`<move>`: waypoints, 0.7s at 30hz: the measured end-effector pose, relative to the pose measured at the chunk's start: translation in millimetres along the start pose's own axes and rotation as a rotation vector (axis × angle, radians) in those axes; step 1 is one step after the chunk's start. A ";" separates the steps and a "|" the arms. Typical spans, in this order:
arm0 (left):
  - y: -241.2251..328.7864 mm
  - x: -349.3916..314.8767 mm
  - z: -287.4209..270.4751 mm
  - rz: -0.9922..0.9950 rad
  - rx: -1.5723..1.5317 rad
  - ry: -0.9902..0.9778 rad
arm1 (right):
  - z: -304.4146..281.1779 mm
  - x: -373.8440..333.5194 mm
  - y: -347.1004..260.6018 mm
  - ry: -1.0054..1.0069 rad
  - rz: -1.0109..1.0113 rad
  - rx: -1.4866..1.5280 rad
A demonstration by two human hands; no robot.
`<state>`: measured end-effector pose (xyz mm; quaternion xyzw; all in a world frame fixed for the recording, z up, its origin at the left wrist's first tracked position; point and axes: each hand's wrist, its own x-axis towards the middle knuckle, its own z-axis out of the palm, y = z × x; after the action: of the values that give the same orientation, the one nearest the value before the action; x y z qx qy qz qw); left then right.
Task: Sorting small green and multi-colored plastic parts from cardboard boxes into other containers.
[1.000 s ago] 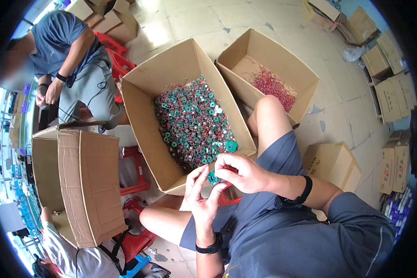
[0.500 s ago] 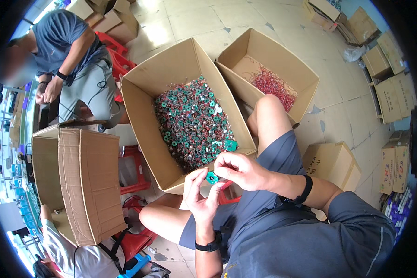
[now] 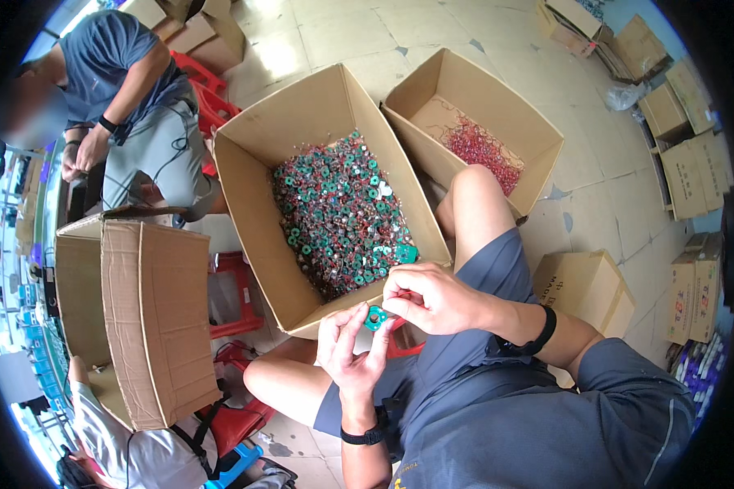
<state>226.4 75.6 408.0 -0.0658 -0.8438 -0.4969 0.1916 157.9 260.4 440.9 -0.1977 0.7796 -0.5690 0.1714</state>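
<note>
My left hand [image 3: 352, 350] grips a small green circuit board [image 3: 374, 318] with a round hole in its middle, between thumb and fingers. Close against the board's right side, my right hand [image 3: 428, 300] has its thumb and fingertips pinched together. What they pinch is too small to make out. Both hands are just over the near edge of a large open cardboard box [image 3: 302, 124]. Inside lies a heap of small parts [image 3: 334, 216], with green ring-shaped boards, metal bits and red wires among them. A larger green board [image 3: 405, 253] rests at the heap's near right.
A second open carton [image 3: 420, 114] holds thin red wires [image 3: 481, 151]. A tall brown carton [image 3: 159, 326] stands at left, by red stools [image 3: 236, 295]. One co-worker [image 3: 126, 90] sits at far left, another [image 3: 151, 456] at lower left. More boxes [image 3: 693, 175] line the right.
The circuit board has turned so that its hole faces up more. My right hand's fingertips have shifted slightly to the right, while my left hand stays almost in place.
</note>
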 end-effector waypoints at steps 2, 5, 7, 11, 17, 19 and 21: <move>0.6 1.6 -1.8 0.011 0.082 -0.015 | -1.7 1.5 -0.8 -0.027 -0.021 -0.073; -0.8 6.1 -1.8 0.034 0.093 -0.028 | 2.7 6.4 8.9 0.022 -0.041 -0.134; -2.6 9.0 0.0 0.022 0.077 -0.022 | 1.7 8.4 7.2 0.015 -0.058 -0.150; 3.8 14.1 -2.3 0.007 0.106 -0.062 | 3.3 7.9 9.2 0.064 -0.079 -0.170; 5.9 20.7 -6.9 0.033 0.224 -0.007 | 5.3 18.5 14.8 -0.041 0.006 -0.174; 2.9 21.3 -6.9 -0.003 0.242 -0.033 | 8.3 22.8 10.6 -0.014 0.048 -0.247; 2.9 28.2 -9.0 0.018 0.228 -0.027 | 7.9 28.0 13.9 0.013 0.032 -0.270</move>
<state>203.6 67.1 425.3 -0.0580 -0.8966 -0.3952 0.1911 136.1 243.7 424.1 -0.2029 0.8533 -0.4572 0.1470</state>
